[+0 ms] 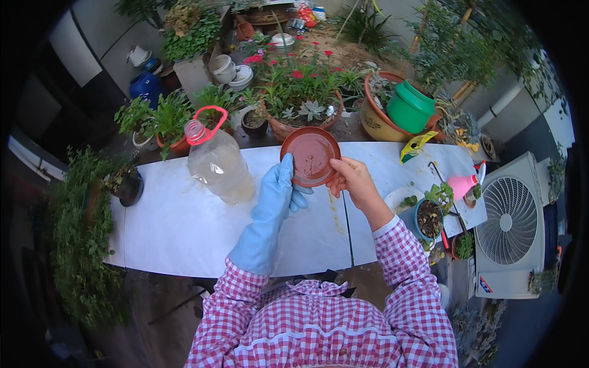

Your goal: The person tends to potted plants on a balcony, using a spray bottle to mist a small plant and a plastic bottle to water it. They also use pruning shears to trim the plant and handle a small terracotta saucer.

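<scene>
Both hands hold a round reddish-brown plant saucer [313,156] above the white table [193,239]. My left hand [276,198], in a light blue rubber glove, grips its left edge, with the thumb on the rim and some fingers beneath. My right hand [352,177] is bare and pinches the saucer's lower right rim between thumb and fingers. Small dark specks and a wet-looking sheen show on the saucer's inner face. To the left of the gloved hand stands a large clear plastic bottle [221,168] with a red handle, cloudy near its base.
On the table's right side are a blue pot of soil [429,220], a pink spray bottle [461,186], a yellow packet [416,146] and a thin metal tool [440,177]. A dark pot [129,188] sits at the left end. Flowerpots, including a wide terracotta planter [276,126], line the far edge.
</scene>
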A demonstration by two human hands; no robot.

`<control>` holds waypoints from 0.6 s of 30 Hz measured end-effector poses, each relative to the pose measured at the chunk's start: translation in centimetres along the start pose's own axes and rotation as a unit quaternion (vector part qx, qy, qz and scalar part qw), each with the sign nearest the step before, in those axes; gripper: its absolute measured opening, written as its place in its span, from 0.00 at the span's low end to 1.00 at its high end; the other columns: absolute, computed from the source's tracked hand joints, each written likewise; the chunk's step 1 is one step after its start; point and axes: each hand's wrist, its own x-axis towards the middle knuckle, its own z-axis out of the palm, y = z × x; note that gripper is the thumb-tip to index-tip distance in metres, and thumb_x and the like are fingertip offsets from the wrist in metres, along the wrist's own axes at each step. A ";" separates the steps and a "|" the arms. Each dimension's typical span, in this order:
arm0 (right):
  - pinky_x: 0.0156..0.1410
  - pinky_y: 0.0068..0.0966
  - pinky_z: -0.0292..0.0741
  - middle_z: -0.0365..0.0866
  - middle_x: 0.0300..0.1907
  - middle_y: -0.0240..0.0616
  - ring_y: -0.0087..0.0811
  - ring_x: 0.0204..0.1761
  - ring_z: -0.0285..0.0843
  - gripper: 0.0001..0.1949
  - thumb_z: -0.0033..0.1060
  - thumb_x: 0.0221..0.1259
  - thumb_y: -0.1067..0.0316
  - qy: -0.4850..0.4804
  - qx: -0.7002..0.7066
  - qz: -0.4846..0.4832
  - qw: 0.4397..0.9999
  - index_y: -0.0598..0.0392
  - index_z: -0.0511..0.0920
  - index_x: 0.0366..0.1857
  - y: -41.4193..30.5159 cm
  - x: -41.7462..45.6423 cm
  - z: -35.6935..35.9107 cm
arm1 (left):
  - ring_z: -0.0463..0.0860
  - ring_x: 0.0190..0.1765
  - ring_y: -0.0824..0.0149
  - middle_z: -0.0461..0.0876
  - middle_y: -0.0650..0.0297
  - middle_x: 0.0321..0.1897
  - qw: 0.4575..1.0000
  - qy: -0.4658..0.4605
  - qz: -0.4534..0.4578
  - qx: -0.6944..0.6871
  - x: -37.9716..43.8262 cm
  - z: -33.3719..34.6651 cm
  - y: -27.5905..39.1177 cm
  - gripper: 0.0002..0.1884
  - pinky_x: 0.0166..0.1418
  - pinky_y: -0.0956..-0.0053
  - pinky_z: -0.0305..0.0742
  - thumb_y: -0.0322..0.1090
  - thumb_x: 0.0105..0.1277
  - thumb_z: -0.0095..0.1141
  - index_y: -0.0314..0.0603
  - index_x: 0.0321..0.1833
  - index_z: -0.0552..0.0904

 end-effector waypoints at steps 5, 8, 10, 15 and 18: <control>0.24 0.22 0.76 0.84 0.27 0.43 0.27 0.19 0.79 0.15 0.60 0.73 0.57 0.005 0.026 0.032 0.999 0.61 0.79 0.39 0.4 2.5 0.8 | 0.84 0.25 0.74 0.90 0.57 0.38 1.000 -0.011 -0.003 0.014 -3.9 -3.6 -2.0 0.24 0.27 0.84 0.76 0.53 0.73 0.63 0.35 0.52 0.78; 0.27 0.24 0.78 0.85 0.30 0.44 0.28 0.24 0.82 0.14 0.59 0.74 0.57 -0.004 0.059 0.030 0.998 0.60 0.79 0.42 0.7 4.4 0.6 | 0.88 0.47 0.64 0.85 0.50 0.56 0.971 0.178 0.117 0.109 -7.9 -10.1 -6.5 0.38 0.48 0.73 0.84 0.42 0.62 0.77 0.32 0.68 0.70; 0.31 0.26 0.81 0.86 0.32 0.44 0.30 0.28 0.85 0.15 0.57 0.76 0.56 0.000 0.079 0.026 0.997 0.60 0.78 0.45 1.5 5.5 1.5 | 0.79 0.64 0.57 0.73 0.46 0.68 0.899 0.263 0.278 0.214 -7.3 -13.1 -5.8 0.53 0.64 0.65 0.76 0.41 0.54 0.82 0.32 0.77 0.59; 0.40 0.30 0.86 0.88 0.39 0.46 0.34 0.35 0.89 0.16 0.54 0.79 0.54 0.034 0.124 -0.004 0.992 0.59 0.75 0.51 3.6 9.6 6.7 | 0.56 0.83 0.56 0.53 0.50 0.82 0.946 0.162 0.188 0.206 -4.2 -15.5 -2.4 0.77 0.83 0.62 0.56 0.43 0.42 0.87 0.38 0.85 0.35; 0.44 0.34 0.88 0.86 0.47 0.51 0.38 0.40 0.90 0.19 0.53 0.80 0.53 0.023 0.148 -0.031 0.988 0.60 0.72 0.55 3.9 12.0 10.8 | 0.61 0.80 0.57 0.57 0.54 0.81 0.937 0.071 0.291 0.181 -0.1 -17.1 -3.2 0.78 0.82 0.62 0.60 0.41 0.40 0.88 0.40 0.85 0.35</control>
